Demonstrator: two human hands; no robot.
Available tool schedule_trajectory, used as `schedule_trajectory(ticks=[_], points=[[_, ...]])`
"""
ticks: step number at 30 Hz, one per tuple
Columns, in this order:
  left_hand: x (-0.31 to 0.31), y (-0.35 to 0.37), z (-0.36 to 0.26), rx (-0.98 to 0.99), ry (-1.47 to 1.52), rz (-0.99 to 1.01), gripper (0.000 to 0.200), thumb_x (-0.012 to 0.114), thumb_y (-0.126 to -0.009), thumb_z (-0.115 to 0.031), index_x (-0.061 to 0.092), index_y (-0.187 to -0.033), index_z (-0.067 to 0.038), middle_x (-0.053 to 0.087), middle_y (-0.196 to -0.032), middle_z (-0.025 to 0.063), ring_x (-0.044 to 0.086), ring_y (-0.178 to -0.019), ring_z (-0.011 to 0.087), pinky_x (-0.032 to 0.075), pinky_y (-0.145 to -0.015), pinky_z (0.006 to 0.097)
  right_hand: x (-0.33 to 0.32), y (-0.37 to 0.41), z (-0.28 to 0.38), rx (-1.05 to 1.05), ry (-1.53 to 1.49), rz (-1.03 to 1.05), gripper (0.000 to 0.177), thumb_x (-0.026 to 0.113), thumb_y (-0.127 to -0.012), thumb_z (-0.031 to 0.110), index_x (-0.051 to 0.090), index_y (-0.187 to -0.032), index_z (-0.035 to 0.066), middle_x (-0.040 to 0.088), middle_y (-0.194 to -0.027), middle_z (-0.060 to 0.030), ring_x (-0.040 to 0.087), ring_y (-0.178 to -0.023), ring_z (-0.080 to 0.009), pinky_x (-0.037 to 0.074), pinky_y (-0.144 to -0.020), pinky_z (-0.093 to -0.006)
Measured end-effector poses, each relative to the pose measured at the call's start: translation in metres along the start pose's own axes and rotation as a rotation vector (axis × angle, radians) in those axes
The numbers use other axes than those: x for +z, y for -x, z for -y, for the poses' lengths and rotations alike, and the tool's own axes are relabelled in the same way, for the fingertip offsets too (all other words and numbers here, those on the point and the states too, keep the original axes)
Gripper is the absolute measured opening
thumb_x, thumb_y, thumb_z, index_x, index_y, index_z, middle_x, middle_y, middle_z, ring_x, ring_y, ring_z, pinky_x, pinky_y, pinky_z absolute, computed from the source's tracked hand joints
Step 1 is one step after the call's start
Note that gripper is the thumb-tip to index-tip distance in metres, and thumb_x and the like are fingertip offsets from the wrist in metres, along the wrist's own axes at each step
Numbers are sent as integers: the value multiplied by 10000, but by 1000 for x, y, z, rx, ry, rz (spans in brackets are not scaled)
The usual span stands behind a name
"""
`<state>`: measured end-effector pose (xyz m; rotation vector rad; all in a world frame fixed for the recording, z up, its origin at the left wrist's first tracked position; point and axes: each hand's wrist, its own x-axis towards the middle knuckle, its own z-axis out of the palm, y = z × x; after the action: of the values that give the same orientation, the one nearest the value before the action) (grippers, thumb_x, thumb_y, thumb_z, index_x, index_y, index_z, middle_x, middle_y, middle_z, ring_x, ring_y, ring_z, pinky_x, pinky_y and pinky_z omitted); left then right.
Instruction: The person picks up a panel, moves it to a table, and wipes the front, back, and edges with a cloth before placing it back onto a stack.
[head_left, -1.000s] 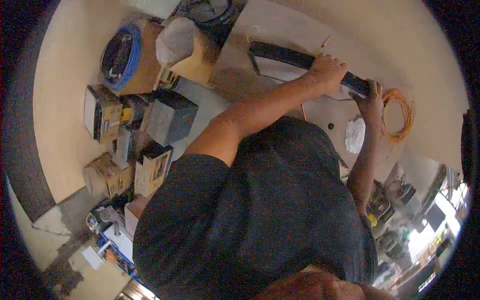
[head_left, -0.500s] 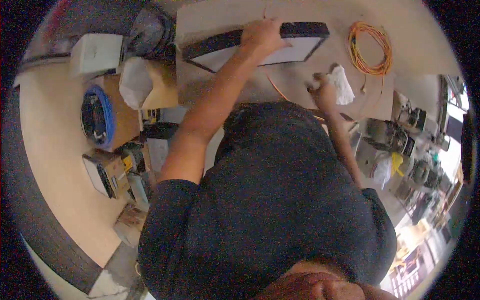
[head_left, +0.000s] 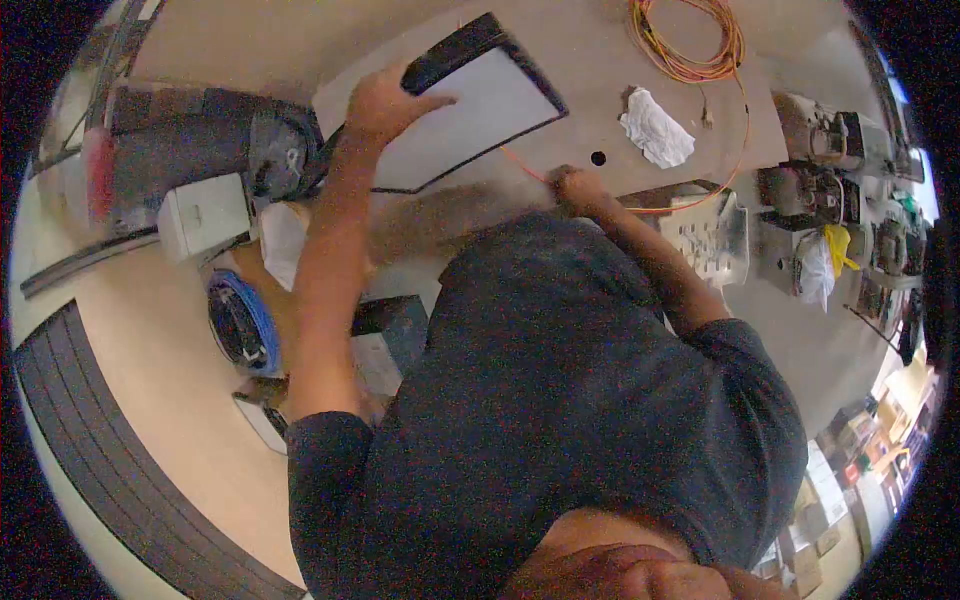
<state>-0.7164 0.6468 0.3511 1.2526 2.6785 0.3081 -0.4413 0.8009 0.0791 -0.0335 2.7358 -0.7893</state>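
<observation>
My left hand [head_left: 385, 108] grips the top edge of a black-framed panel [head_left: 480, 105] with a pale white face, its thumb spread over that face. The panel is tilted on the grey-brown table [head_left: 740, 125]. Near the table's front edge, my right hand [head_left: 580, 190] is closed around an orange cable [head_left: 524, 165], which shows on both sides of the fingers. A crumpled white cloth [head_left: 657, 128] lies right of the panel, apart from both hands. Beyond it is a coil of orange cable [head_left: 690, 62].
A round dark hole [head_left: 598, 158] is in the table near my right hand. At the left are a white box [head_left: 205, 215], a black bag [head_left: 283, 152] and a blue cable coil [head_left: 243, 320]. A perforated metal piece [head_left: 710, 240] and dark machines [head_left: 820, 135] stand at the right.
The panel has tilted further, showing more of its white face. My right hand has moved away from the white cloth and closed on the orange cable. The view has shifted and turned.
</observation>
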Motion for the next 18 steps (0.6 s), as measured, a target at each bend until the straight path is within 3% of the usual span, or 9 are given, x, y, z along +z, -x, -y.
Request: schedule_trajectory(ticks=[1,5,7,9,11,13,16,18], points=[[-9,6,3,29,3,19,735,754,-566,-643,631,-1056,-110,668,-858,151,641,-830,360,508,-747,433,18,2,-18,5,2,-9,303,563,-807,187,581,-1070,38,618,-988,-213,615,-832,-406,488,-724,-501],[-21,14,10,224,-74,-32,664,771,-590,-575,630,-1032,-99,662,-901,148,628,-869,357,497,-771,428,-24,15,-42,518,-119,-185,273,505,-869,271,569,-994,37,627,-965,-227,618,-842,-407,486,-721,-505],[-30,14,-4,305,-225,171,550,790,-608,-456,625,-981,-87,648,-920,142,610,-904,350,485,-790,430,-52,25,-61,669,-134,-308,295,476,-900,313,563,-957,37,632,-953,-235,619,-847,-408,484,-719,-507],[-25,14,-9,361,-241,204,481,786,-612,-370,618,-956,-79,643,-919,139,606,-907,347,482,-785,436,-74,37,-79,656,-150,-530,390,436,-918,396,538,-881,22,639,-896,-237,617,-850,-416,476,-716,-499],[-17,12,-8,414,-254,241,418,783,-616,-285,611,-931,-70,638,-919,136,602,-911,343,480,-780,443,-85,45,-97,636,-183,-498,418,443,-910,421,547,-895,17,640,-882,-240,619,-862,-416,473,-722,-498],[-9,11,-4,591,-228,209,325,743,-607,-134,605,-894,-70,631,-882,120,599,-902,336,474,-786,445,-86,44,-106,621,-217,-466,447,449,-902,446,556,-909,12,640,-868,-243,620,-874,-415,471,-728,-496],[-9,9,-5,655,-288,185,294,703,-606,-45,612,-882,-84,627,-863,100,590,-916,325,461,-825,417,-90,46,-95,751,-155,-250,441,494,-879,441,589,-994,27,649,-923,-227,614,-892,-412,460,-751,-507],[8,7,1,692,-239,132,274,692,-616,-36,610,-872,-89,624,-867,87,581,-935,311,445,-853,410,-52,45,-122,696,-178,-289,441,494,-882,448,598,-982,32,650,-930,-223,612,-895,-413,464,-743,-504]])
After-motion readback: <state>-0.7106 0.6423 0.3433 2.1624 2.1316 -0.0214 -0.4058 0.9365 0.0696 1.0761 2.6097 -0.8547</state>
